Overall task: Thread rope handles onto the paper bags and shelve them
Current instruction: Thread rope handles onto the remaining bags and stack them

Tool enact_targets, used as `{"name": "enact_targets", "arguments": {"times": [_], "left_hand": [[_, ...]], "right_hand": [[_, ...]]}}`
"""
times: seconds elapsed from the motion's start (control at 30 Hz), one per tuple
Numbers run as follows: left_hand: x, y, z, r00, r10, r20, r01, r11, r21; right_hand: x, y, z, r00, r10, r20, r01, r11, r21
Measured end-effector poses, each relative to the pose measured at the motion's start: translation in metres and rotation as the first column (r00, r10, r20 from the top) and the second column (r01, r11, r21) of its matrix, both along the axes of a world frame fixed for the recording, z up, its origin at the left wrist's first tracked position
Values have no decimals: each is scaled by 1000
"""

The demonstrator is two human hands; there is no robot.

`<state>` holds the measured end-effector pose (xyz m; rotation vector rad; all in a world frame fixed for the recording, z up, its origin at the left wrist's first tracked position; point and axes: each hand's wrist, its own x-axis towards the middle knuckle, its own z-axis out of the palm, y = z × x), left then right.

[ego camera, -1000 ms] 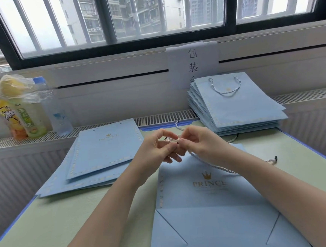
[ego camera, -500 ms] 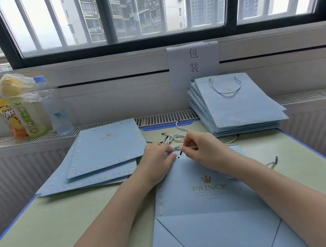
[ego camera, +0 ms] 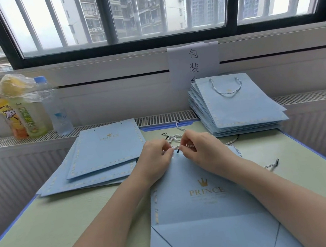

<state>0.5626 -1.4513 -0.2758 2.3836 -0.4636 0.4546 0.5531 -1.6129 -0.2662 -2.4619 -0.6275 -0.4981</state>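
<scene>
Flat light-blue paper bag with gold PRINCE crown logo [ego camera: 207,207] lies on the pale green worktop [ego camera: 49,229], near centre, top edge pointing far. Both hands meet at that far edge. Left hand [ego camera: 157,159] rests on the bag's top-left corner, fingers curled and pinching the rope. Right hand [ego camera: 201,151] pinches the white-and-blue twisted rope handle [ego camera: 176,140] just behind its black tip [ego camera: 178,151], tip aimed down at the bag edge. Loose rope is looped just beyond the hands; another end trails right across the worktop to a black tip [ego camera: 276,162].

Left: low pile of flat blue bags without handles [ego camera: 102,153]. Far right: taller stack of blue bags [ego camera: 241,107], top 1 showing a rope handle, sitting partly on the white radiator grille ledge [ego camera: 158,119]. Behind the stack, a white paper sign with printed characters [ego camera: 193,62] on the wall. Far left on the ledge: 3 plastic drink bottles [ego camera: 30,110], a crumpled clear plastic bag [ego camera: 19,88] over their tops. Barred window [ego camera: 149,13] above.
</scene>
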Motion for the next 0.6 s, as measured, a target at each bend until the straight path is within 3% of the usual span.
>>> {"name": "enact_targets", "arguments": {"times": [0.1,0.23,0.6], "left_hand": [[-2,-2,5,1000,17,-9,-18,991,-135],[-5,0,10,984,-54,-170,4,959,-283],[-15,8,23,913,-239,-331,111,926,-361]], "right_hand": [[-2,1,3,999,-2,47,0,999,35],[-6,4,4,996,42,72,-44,999,29],[-8,4,3,995,73,70,-74,997,3]]}}
